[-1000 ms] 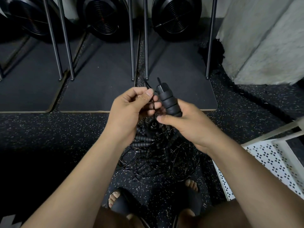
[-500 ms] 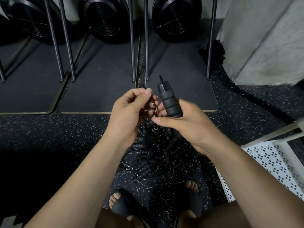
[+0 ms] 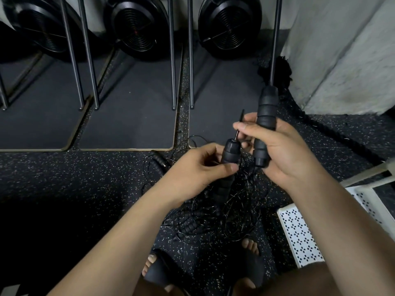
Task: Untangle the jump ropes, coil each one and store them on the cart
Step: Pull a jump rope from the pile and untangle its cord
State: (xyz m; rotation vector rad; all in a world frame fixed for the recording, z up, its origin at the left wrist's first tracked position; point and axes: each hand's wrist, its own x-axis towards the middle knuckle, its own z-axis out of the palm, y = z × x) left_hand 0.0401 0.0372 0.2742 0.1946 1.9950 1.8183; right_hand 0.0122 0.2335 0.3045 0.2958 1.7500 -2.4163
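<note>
A tangled heap of black jump ropes [image 3: 215, 214] with thin wire cords and ribbed foam handles lies on the speckled floor between my feet. My right hand [image 3: 284, 150] grips one black handle [image 3: 267, 107] upright, its cap pointing up. My left hand [image 3: 196, 169] holds a second black handle [image 3: 230, 152] just left of and below the first, thumb across it, cord end sticking up from its top. The white perforated cart [image 3: 299, 233] stands at the lower right.
Three black fan-wheel machines [image 3: 139, 28] on thin metal legs stand on dark mats ahead. A grey concrete wall [image 3: 342, 50] rises at the right, with a thick black battle rope [image 3: 333, 129] along its base. My sandalled feet [image 3: 158, 272] are below the heap.
My right hand has moved right and up with its handle. My left hand has let go of the thin cord and now holds a second handle lifted from the heap.
</note>
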